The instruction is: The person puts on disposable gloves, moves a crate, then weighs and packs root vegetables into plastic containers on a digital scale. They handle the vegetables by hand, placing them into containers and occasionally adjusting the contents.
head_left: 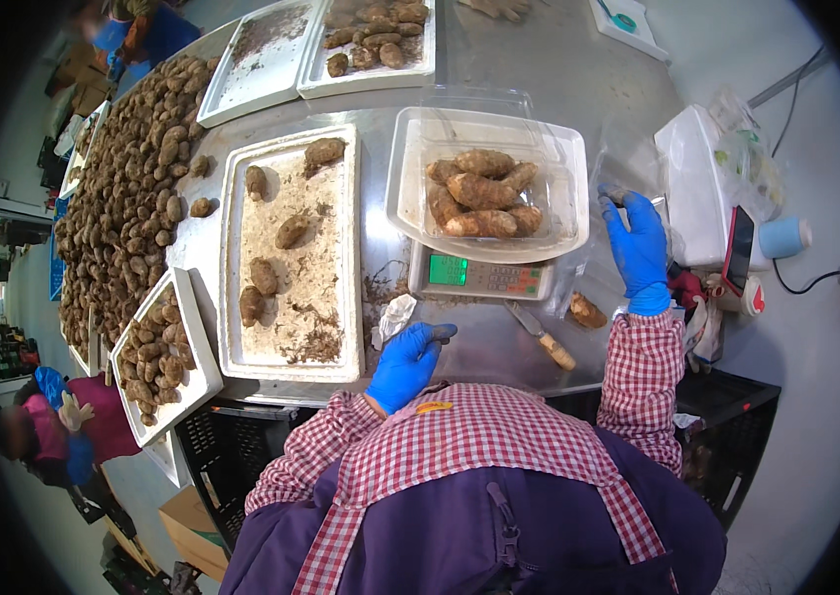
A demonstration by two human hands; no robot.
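Observation:
A digital scale (481, 277) with a green display carries a white tray (405, 183). Several brown taro roots (484, 190) lie in a clear plastic box on that tray. My left hand (407, 367), in a blue glove, is closed at the table's near edge, with nothing visible in it. Beside it lies a crumpled white scrap (397, 315). On the right, my gloved right hand (638, 246) has its fingers stretched out and their dirty tips at some clear plastic packaging (628, 159). A wooden-handled knife (551, 347) and a single taro root (587, 310) lie between my hands.
Left of the scale, a white foam tray (352, 248) holds several loose roots and soil. A large heap of roots (132, 188) covers the far left. More foam trays (251, 64) stand at the back. A phone (738, 248) leans at right; a co-worker (73, 421) is at left.

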